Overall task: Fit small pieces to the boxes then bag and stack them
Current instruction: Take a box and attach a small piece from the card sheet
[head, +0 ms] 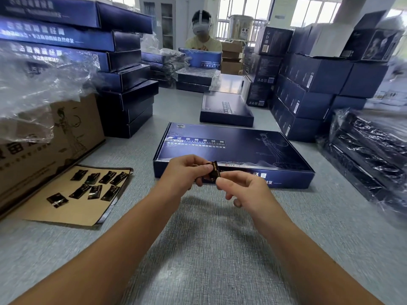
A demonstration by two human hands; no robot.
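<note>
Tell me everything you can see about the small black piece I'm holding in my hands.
The small black piece is a glossy, flat, roughly rectangular tag with gold-looking markings too small to read. It looks like card or plastic film. It is held above the table, tilted nearly on edge, in front of the closed flat blue box. The left hand pinches its left side and the right hand its lower right corner. Similar pieces lie on a brown sheet to the left.

Two bare hands met above a grey table (209,249), the left hand (185,172) and right hand (240,188) together pinching a small black piece (213,170) before a flat navy box (233,150). More black pieces (92,188) lay on a brown sheet (66,208) at left; stacked boxes (123,89) stood behind.
</note>
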